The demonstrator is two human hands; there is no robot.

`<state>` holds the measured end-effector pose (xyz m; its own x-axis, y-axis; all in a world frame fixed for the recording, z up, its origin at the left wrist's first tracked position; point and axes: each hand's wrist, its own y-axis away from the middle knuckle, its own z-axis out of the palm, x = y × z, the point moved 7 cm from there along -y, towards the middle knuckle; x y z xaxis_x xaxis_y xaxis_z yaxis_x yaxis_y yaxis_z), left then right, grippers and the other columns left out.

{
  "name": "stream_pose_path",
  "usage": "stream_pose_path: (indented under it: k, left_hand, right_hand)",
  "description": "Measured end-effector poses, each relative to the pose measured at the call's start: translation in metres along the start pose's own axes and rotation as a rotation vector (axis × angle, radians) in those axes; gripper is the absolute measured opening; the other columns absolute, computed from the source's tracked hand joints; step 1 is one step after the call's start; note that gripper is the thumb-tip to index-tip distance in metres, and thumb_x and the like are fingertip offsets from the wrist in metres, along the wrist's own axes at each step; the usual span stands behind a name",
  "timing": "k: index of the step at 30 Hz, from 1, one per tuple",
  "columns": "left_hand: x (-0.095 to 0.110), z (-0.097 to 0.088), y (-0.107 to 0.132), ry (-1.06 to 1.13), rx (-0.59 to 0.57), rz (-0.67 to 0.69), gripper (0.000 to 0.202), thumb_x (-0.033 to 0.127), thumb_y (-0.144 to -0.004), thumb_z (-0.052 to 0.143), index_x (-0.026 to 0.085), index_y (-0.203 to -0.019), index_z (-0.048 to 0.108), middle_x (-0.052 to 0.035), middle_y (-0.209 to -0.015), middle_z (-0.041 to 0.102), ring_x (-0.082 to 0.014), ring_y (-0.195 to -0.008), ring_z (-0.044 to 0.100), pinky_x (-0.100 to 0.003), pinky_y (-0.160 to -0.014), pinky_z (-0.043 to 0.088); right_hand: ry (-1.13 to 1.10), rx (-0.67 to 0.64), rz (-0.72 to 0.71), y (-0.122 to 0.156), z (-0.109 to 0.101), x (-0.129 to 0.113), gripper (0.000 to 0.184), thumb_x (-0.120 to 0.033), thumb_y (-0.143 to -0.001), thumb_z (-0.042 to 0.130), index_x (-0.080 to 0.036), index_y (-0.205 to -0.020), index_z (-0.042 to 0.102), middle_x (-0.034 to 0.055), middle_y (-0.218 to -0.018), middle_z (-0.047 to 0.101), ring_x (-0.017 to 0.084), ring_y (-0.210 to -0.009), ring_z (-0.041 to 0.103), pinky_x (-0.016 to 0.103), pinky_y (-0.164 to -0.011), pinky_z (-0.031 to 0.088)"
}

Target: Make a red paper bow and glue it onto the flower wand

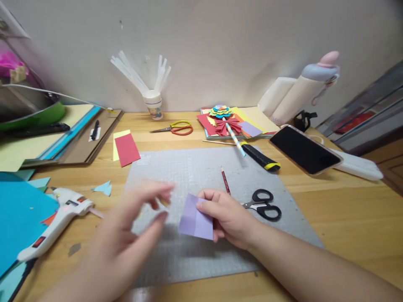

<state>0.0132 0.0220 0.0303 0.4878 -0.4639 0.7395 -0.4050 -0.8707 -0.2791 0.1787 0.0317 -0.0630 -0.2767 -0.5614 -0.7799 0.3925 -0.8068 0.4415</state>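
A small purple sheet of paper (195, 218), with crease lines across it, is pinched between the thumb and fingers of my right hand (225, 214), above the grey cutting mat (163, 260). My left hand (135, 235) is smeared by motion to the left of the paper. Its thumb and fingers stand apart, not touching the sheet. Just beyond my right hand lie a dark red pencil (225, 180) and black-handled scissors (264, 205), partly hidden by that hand.
At left lies a white glue gun (59, 222) on blue paper (19, 222). Red paper (127, 149), yellow-and-red-handled scissors (176, 128) and a cup of glue sticks (153, 105) sit behind the mat. Farther right are a paper flower (221, 112), a utility knife (260, 157) and a phone (305, 149).
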Motion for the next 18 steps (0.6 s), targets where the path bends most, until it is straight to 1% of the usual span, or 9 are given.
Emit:
stream_pose_path:
  k: [1, 3, 4, 5, 8, 10, 12, 14, 18]
  left_hand:
    - [0.004, 0.012, -0.011, -0.018, -0.106, 0.032, 0.033, 0.014, -0.088, 0.053, 0.027, -0.119, 0.055, -0.0038, -0.113, 0.059, -0.0168, -0.099, 0.059, -0.029, -0.083, 0.052]
    - [0.007, 0.033, -0.023, -0.047, -0.297, 0.078, 0.038, 0.005, -0.087, 0.044, 0.030, -0.114, 0.054, -0.0016, -0.110, 0.057, -0.0136, -0.099, 0.058, -0.023, -0.083, 0.049]
    - [0.006, 0.039, -0.024, -0.049, -0.343, 0.084, 0.038, 0.002, -0.087, 0.041, 0.030, -0.111, 0.053, -0.0014, -0.109, 0.056, -0.0129, -0.099, 0.057, -0.022, -0.084, 0.048]
    - [0.004, 0.042, -0.024, -0.042, -0.357, 0.079, 0.037, 0.001, -0.086, 0.040, 0.029, -0.107, 0.053, -0.0013, -0.108, 0.055, -0.0126, -0.099, 0.057, -0.022, -0.085, 0.048]
    - [-0.004, 0.045, -0.020, -0.034, -0.366, 0.049, 0.026, 0.008, -0.085, 0.050, 0.029, -0.101, 0.053, -0.0016, -0.110, 0.054, -0.0145, -0.100, 0.057, -0.024, -0.085, 0.049]
    - [-0.009, 0.046, -0.017, -0.049, -0.360, 0.023, 0.026, 0.017, -0.083, 0.060, 0.030, -0.104, 0.053, -0.0022, -0.115, 0.053, -0.0166, -0.103, 0.057, -0.026, -0.085, 0.050]
    - [-0.013, 0.046, -0.016, -0.070, -0.325, 0.008, 0.032, 0.022, -0.080, 0.066, 0.031, -0.108, 0.052, -0.0032, -0.119, 0.051, -0.0185, -0.107, 0.057, -0.028, -0.086, 0.050]
    - [-0.015, 0.045, -0.017, -0.080, -0.282, 0.012, 0.032, 0.021, -0.081, 0.065, 0.031, -0.108, 0.052, -0.0038, -0.119, 0.051, -0.0188, -0.108, 0.056, -0.027, -0.084, 0.050]
    - [-0.015, 0.041, -0.019, -0.062, -0.206, 0.057, 0.021, 0.014, -0.084, 0.059, 0.028, -0.099, 0.055, -0.0019, -0.108, 0.055, -0.0148, -0.098, 0.059, -0.023, -0.078, 0.049]
  right_hand:
    - [0.005, -0.002, 0.005, 0.000, 0.000, 0.000, 0.030, -0.041, -0.068, 0.070, -0.017, -0.070, 0.051, -0.0072, -0.042, 0.053, 0.004, -0.026, 0.044, 0.009, -0.023, 0.026]
    - [0.009, -0.001, 0.015, 0.000, 0.000, 0.000, 0.032, -0.042, -0.068, 0.071, -0.017, -0.071, 0.052, -0.0071, -0.042, 0.054, 0.004, -0.025, 0.043, 0.009, -0.023, 0.027]
    - [0.005, -0.001, 0.016, 0.000, 0.000, 0.000, 0.033, -0.042, -0.068, 0.072, -0.017, -0.071, 0.052, -0.0069, -0.042, 0.054, 0.004, -0.025, 0.043, 0.009, -0.023, 0.027]
    - [-0.004, -0.004, 0.014, 0.000, 0.000, 0.000, 0.033, -0.042, -0.069, 0.072, -0.017, -0.071, 0.052, -0.0068, -0.042, 0.054, 0.004, -0.025, 0.043, 0.009, -0.023, 0.027]
    - [-0.049, -0.025, -0.024, -0.001, 0.002, -0.002, 0.031, -0.041, -0.072, 0.071, -0.016, -0.076, 0.052, -0.0043, -0.046, 0.059, 0.006, -0.028, 0.049, 0.008, -0.024, 0.028]
    - [-0.088, -0.025, -0.046, -0.001, 0.003, -0.002, 0.030, -0.041, -0.075, 0.069, -0.016, -0.081, 0.053, -0.0011, -0.053, 0.064, 0.008, -0.036, 0.057, 0.009, -0.029, 0.035]
    - [-0.126, -0.013, -0.038, 0.000, 0.004, -0.001, 0.029, -0.039, -0.077, 0.068, -0.016, -0.086, 0.054, 0.0016, -0.059, 0.068, 0.010, -0.044, 0.064, 0.011, -0.036, 0.044]
    - [-0.151, -0.011, -0.018, 0.001, 0.005, 0.002, 0.028, -0.037, -0.079, 0.067, -0.015, -0.088, 0.054, 0.0029, -0.062, 0.069, 0.011, -0.049, 0.066, 0.013, -0.041, 0.048]
    - [-0.132, -0.041, 0.001, 0.002, 0.008, 0.005, 0.028, -0.038, -0.079, 0.067, -0.014, -0.085, 0.053, 0.0054, -0.063, 0.070, 0.011, -0.048, 0.065, 0.012, -0.038, 0.045]
